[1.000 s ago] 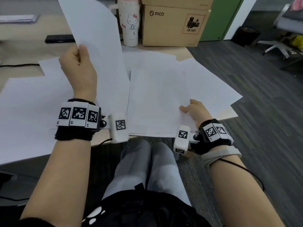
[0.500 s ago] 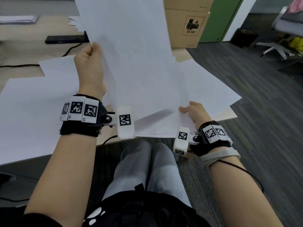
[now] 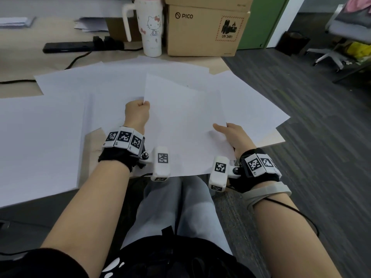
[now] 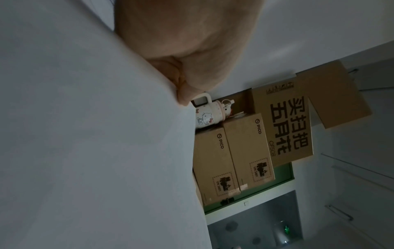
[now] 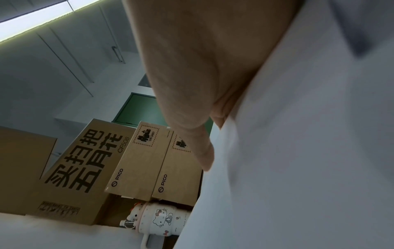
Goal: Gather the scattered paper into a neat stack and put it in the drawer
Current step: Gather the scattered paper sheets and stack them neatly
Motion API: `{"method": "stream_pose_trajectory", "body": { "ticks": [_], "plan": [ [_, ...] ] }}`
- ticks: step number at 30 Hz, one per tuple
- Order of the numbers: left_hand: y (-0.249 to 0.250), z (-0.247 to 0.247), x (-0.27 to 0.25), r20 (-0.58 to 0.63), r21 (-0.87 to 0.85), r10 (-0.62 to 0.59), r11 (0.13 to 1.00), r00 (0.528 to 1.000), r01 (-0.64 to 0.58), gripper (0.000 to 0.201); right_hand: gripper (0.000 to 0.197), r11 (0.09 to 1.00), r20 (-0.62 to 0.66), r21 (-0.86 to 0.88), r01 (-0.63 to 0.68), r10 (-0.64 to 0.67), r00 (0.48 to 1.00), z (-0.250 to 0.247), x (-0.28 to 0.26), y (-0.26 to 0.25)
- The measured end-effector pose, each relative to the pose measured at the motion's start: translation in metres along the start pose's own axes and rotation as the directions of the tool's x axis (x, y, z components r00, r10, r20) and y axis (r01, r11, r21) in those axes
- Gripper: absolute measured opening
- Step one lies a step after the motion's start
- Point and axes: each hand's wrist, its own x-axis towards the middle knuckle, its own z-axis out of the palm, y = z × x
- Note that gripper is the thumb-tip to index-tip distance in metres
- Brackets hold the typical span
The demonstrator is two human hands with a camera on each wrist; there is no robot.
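A white sheet of paper (image 3: pixel 180 121) lies low over the desk's front edge, held on both sides. My left hand (image 3: pixel 138 111) pinches its left edge in a curled fist. My right hand (image 3: pixel 230 133) grips its right edge, thumb lying on top. More white sheets (image 3: pixel 40 133) are scattered across the desk under and around it, some hanging over the right corner (image 3: pixel 257 109). In the left wrist view the held sheet (image 4: pixel 85 134) fills the left half beside my palm (image 4: pixel 187 42); in the right wrist view the sheet (image 5: pixel 298 151) covers the right side. No drawer is in view.
A Hello Kitty mug (image 3: pixel 150 29) and stacked PICO cardboard boxes (image 3: pixel 204 31) stand at the desk's back. A black power strip (image 3: pixel 80 46) with a cable lies at the back left. Dark carpet (image 3: pixel 311 137) lies to the right, with a chair base (image 3: pixel 331 55).
My left hand has brought the raised sheet down and to the right, from upright above the desk to nearly flat over the pile. My right hand now holds that sheet's right edge.
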Motion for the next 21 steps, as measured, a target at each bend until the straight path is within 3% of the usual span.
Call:
{"method": "stream_pose_trajectory", "body": {
  "ticks": [6,11,13,15,16,19,21],
  "plan": [
    [0.004,0.017,0.003,0.023,-0.015,-0.022,1.000,0.999,0.022,0.028,0.024,0.996,0.091,0.081,0.027,-0.034,0.995,-0.002,-0.004,0.001],
    [0.000,0.025,0.006,0.098,0.028,0.001,1.000,0.995,-0.004,0.024,0.022,0.998,0.074,0.052,0.035,-0.039,0.997,-0.002,0.000,0.004],
    [0.001,0.024,0.006,0.080,0.039,-0.003,0.999,0.997,0.000,0.005,0.019,0.999,0.061,0.032,0.039,-0.041,0.997,-0.002,0.001,0.005],
    [-0.004,0.019,0.010,0.057,0.111,-0.076,0.991,0.995,0.069,0.051,0.020,0.999,0.051,0.030,0.044,-0.046,0.998,-0.002,0.003,0.007],
    [-0.005,0.018,0.010,0.060,0.134,-0.103,0.987,0.993,0.094,0.062,0.019,0.999,0.051,0.034,0.042,-0.044,0.998,-0.001,0.004,0.008],
    [-0.009,0.016,0.010,0.083,0.161,-0.111,0.982,0.990,0.097,0.063,0.018,0.997,0.037,0.058,0.060,-0.062,0.997,0.000,0.005,0.008],
    [-0.009,0.015,0.005,0.092,0.140,-0.111,0.985,0.990,0.097,0.052,0.022,0.990,0.006,0.079,0.115,-0.116,0.993,0.002,0.004,0.006]
  ]
}}
